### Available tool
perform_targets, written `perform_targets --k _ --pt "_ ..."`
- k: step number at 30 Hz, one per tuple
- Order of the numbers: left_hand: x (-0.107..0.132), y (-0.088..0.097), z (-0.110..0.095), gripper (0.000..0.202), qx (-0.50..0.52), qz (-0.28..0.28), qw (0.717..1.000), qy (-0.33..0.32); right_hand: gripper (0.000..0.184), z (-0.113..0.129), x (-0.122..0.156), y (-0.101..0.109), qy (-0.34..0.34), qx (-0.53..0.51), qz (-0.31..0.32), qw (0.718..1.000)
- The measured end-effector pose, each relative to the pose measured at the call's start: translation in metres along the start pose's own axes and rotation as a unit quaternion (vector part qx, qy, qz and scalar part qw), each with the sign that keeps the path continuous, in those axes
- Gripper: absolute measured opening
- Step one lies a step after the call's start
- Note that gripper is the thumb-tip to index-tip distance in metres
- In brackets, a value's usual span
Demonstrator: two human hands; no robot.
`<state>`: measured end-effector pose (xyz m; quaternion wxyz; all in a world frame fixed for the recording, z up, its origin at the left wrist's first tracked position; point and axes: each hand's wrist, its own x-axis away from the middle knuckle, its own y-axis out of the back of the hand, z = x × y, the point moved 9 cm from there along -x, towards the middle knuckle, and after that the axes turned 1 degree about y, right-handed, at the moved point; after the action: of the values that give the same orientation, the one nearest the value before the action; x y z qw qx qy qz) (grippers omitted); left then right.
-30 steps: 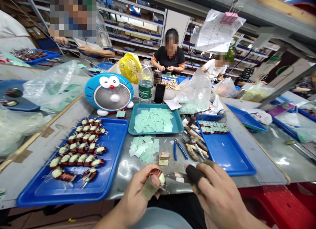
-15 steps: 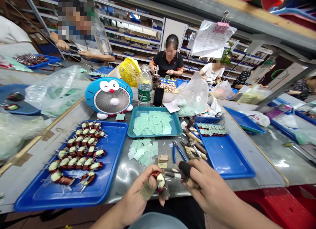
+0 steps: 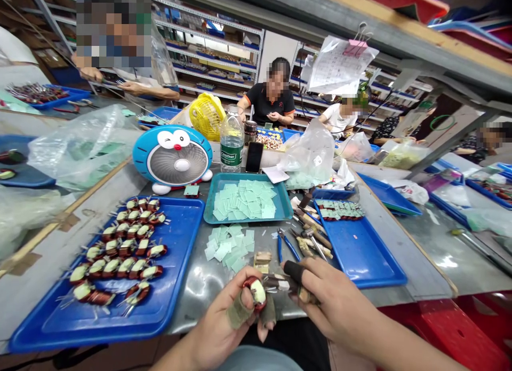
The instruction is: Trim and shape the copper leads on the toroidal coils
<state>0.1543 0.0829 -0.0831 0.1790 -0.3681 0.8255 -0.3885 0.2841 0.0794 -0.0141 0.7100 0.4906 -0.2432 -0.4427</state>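
My left hand (image 3: 224, 315) is closed around a copper-wound coil (image 3: 256, 293) with a pale yellow patch on its face. Cloth wraps cover fingers of this hand. My right hand (image 3: 340, 299), with a black sleeve on one finger, grips a hand tool (image 3: 285, 283) whose dark metal end reaches the coil's side. The tool's kind is unclear because my fingers cover much of it. Just beyond the coil lies a small wooden block (image 3: 262, 261). Blue-handled cutters (image 3: 288, 245) rest on the bench behind my right hand.
A blue tray (image 3: 172, 285) at left holds rows of similar coils. Pale green sheets (image 3: 230, 248) lie loose and in a teal tray (image 3: 208, 213). Another blue tray (image 3: 376, 259) at right holds finished-looking pieces beside several tools (image 3: 314, 229). Behind stand a blue fan (image 3: 174, 157) and a bottle (image 3: 232, 141).
The coil has turned slightly in my left hand, showing more of its pale patch. The tool's end stays beside it. The whole view has shifted a little.
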Motion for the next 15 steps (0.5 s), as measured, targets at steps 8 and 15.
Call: perform_targets --k 8,15 --pt "0.003 -0.004 -0.016 0.041 -0.065 0.018 0.998 -0.021 0.034 0.005 -0.001 0.002 0.025 0.062 -0.012 0.998" --pt "0.004 0.0 -0.023 0.047 -0.085 -0.003 0.996 -0.014 0.015 0.012 -0.007 0.003 0.005 0.058 -0.018 0.998"
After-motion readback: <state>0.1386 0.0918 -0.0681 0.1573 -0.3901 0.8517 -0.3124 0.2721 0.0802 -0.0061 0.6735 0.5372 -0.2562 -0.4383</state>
